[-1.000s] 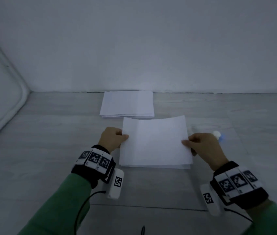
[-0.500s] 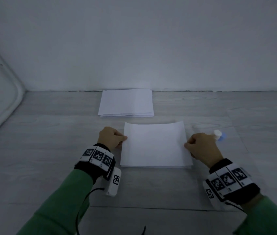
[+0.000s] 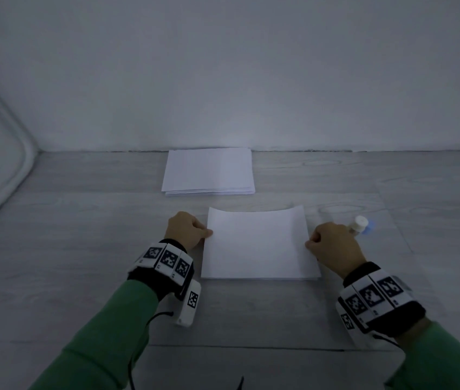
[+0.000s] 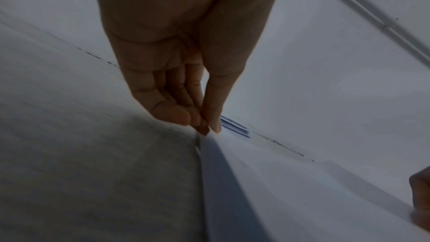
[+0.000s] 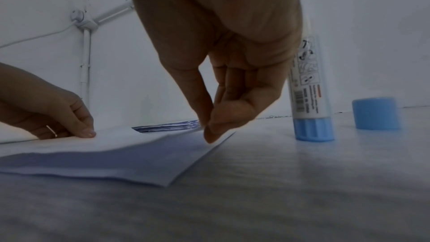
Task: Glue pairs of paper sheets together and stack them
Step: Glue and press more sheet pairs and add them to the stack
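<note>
Both hands pinch the top sheet (image 3: 257,243) by its side edges — the left hand (image 3: 186,230) at the left edge, the right hand (image 3: 332,246) at the right. It bows over another sheet (image 5: 139,161) lying on the tabletop (image 3: 82,249). A paper stack (image 3: 209,171) sits beyond; an uncapped glue stick (image 5: 309,87) stands right — its blue cap (image 5: 375,112) beside it.

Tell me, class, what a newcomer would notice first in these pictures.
Two hands, the left hand and right hand, pinch the side edges of a white sheet over a low pile. Behind lies a paper stack; at right an uncapped glue stick stands beside its blue cap.
</note>
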Demonstrator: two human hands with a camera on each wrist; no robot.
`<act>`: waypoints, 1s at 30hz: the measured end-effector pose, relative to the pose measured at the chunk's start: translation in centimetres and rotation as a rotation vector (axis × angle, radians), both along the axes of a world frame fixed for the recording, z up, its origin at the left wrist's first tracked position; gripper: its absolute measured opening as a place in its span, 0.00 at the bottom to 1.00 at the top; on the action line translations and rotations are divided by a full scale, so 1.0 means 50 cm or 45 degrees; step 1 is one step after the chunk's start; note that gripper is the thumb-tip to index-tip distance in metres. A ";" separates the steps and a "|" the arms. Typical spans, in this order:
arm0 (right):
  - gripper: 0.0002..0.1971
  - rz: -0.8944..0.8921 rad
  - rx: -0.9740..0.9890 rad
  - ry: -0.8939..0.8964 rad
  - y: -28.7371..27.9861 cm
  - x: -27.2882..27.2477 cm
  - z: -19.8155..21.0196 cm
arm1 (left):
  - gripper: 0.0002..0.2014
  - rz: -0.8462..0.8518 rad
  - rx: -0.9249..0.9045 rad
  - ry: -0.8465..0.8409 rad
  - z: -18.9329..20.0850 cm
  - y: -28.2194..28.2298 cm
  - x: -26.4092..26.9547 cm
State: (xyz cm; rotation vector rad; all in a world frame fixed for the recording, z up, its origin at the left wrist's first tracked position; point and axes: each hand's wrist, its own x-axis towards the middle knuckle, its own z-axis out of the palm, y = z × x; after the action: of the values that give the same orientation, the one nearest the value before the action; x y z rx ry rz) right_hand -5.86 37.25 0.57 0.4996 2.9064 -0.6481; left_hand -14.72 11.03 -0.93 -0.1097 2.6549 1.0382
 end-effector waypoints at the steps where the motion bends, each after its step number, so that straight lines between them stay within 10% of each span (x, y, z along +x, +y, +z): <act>1: 0.09 0.002 0.011 -0.015 0.000 -0.001 -0.002 | 0.10 -0.002 -0.007 -0.003 -0.001 0.001 0.000; 13: 0.19 0.198 0.400 -0.162 -0.021 -0.011 -0.003 | 0.16 -0.121 -0.260 0.065 0.004 0.008 0.004; 17: 0.39 0.592 0.348 0.105 -0.051 -0.014 -0.007 | 0.38 -0.737 -0.562 0.338 0.009 0.041 0.015; 21: 0.53 0.871 0.293 -0.268 -0.086 -0.051 -0.032 | 0.53 -1.199 -0.803 0.091 -0.015 0.086 0.022; 30: 0.60 0.657 0.255 -0.485 -0.003 -0.056 -0.080 | 0.56 -1.164 -0.789 -0.127 -0.043 0.059 0.013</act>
State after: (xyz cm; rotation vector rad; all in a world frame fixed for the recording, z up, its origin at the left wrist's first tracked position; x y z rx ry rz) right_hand -8.66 37.09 -3.40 -0.1114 2.5762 -0.1650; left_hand -14.05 13.99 -3.08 0.8129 2.3722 -0.0769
